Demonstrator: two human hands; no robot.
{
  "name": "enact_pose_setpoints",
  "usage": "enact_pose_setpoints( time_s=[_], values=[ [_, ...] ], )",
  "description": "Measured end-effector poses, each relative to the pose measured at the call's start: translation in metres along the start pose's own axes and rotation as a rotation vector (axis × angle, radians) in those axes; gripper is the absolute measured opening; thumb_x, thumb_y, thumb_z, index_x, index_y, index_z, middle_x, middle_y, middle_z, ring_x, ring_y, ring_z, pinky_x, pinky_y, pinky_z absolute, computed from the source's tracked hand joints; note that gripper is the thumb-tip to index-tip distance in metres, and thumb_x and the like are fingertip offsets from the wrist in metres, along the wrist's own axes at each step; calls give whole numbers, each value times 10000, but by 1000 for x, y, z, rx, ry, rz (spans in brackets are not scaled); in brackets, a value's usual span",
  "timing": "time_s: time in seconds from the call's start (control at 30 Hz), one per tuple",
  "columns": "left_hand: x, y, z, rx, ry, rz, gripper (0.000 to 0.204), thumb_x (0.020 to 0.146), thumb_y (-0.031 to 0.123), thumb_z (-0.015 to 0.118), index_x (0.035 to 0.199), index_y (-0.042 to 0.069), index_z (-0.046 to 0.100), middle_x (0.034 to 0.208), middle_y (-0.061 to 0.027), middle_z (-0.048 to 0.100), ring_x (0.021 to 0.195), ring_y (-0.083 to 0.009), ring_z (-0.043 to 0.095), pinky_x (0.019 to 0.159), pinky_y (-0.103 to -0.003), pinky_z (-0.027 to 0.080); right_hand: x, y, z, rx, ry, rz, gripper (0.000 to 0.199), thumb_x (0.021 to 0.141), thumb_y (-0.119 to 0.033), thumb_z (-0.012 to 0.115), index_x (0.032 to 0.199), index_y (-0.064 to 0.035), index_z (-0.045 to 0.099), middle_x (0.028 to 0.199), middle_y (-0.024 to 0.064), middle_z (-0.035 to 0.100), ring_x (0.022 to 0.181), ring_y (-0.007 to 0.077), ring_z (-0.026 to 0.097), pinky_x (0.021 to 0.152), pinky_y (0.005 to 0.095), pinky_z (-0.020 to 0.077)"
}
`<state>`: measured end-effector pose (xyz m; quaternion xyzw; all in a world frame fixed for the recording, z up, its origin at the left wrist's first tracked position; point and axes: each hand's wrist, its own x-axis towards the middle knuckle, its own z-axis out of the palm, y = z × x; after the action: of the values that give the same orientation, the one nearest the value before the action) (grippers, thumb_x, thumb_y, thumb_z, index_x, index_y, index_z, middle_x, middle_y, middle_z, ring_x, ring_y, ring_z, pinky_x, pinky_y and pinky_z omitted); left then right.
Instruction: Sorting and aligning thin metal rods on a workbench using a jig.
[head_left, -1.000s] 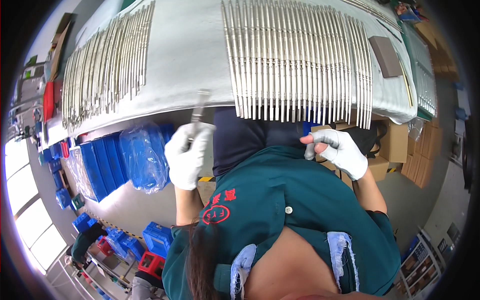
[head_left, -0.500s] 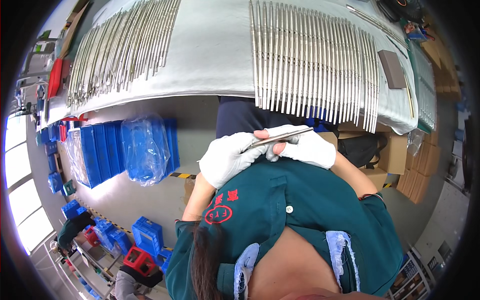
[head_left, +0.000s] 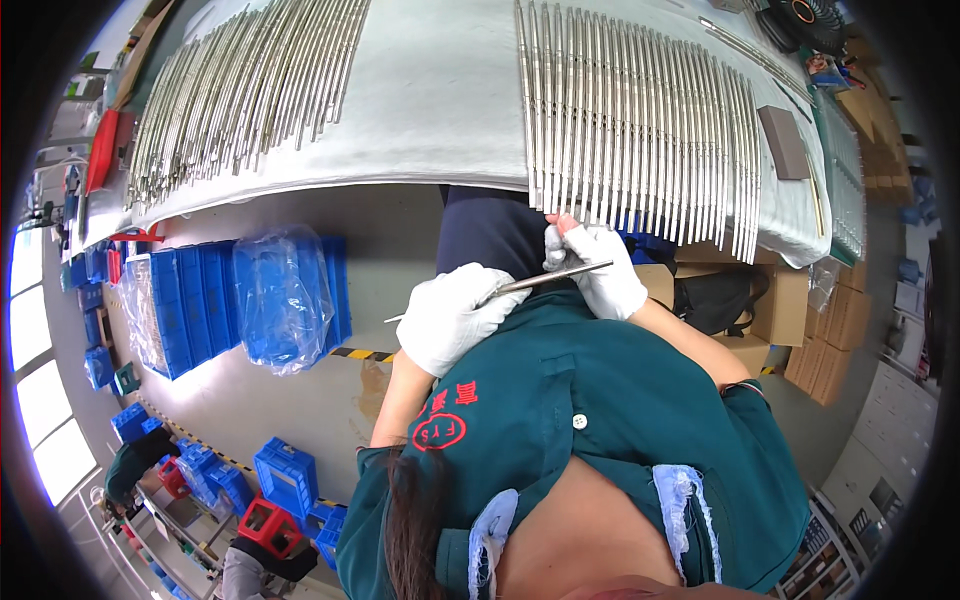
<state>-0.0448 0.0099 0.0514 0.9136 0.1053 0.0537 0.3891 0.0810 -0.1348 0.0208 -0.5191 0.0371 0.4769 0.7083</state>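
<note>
Both my hands wear white gloves and meet close to my chest, below the table's near edge. My left hand (head_left: pixel 455 315) is closed around a thin metal rod (head_left: pixel 555 276) that lies almost level, its ends sticking out left and right. My right hand (head_left: pixel 598 268) grips the rod's right part, thumb raised toward the table edge. Just above them a long row of similar metal rods (head_left: pixel 640 120) lies side by side on a pale cloth (head_left: pixel 440 90) covering the table. A second fan of rods (head_left: pixel 240 90) lies at the left.
A dark flat block (head_left: pixel 783 142) rests on the rods at the right. Blue bins (head_left: pixel 200 300), one stack wrapped in clear plastic, stand on the floor at left. Cardboard boxes (head_left: pixel 770 310) and a black bag (head_left: pixel 715 300) sit under the table at right. More blue crates (head_left: pixel 285 475) lie lower left.
A second ago my hands were apart, the left holding a rod upright. They came together, and the rod now lies level between both hands, slightly lower and nearer my chest.
</note>
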Motion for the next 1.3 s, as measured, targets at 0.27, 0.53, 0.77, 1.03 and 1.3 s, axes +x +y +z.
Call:
enact_pose_setpoints(
  time_s=[0.27,0.53,0.77,1.03,1.3],
  values=[
    [-6,-9,2,-3,81,36,128,739,175,727,820,91,674,667,-90,584,590,-265,594,533,-331,461,7,2,18,43,195,-77,179,886,-211,604,861,-43,546,669,7,494,553,99,448,546,249,400],
    [-5,-12,1,-15,99,42,130,729,148,726,839,94,682,654,-87,576,581,-254,586,534,-329,458,1,0,16,42,126,-41,185,899,-227,577,850,-60,513,664,-4,469,542,86,424,525,232,376],
    [0,-19,-9,59,111,198,160,660,135,735,813,128,691,606,-60,531,531,-215,546,500,-321,436,-13,-1,-7,76,-204,150,307,937,-339,499,982,-38,533,819,49,581,679,114,537,634,258,456],
    [18,-15,-27,342,62,410,333,641,178,682,971,223,674,577,-16,439,533,-181,504,464,-322,402,-12,-4,1,-64,-247,4,284,963,-327,432,845,-71,468,627,10,436,546,114,431,533,248,392],
    [49,-6,-61,658,93,619,593,676,130,651,1249,242,543,556,-8,372,505,-182,433,471,-325,353,-46,-53,4,-544,-284,91,306,952,-328,445,835,-52,504,657,-5,477,549,67,442,511,215,397]
  ],
)
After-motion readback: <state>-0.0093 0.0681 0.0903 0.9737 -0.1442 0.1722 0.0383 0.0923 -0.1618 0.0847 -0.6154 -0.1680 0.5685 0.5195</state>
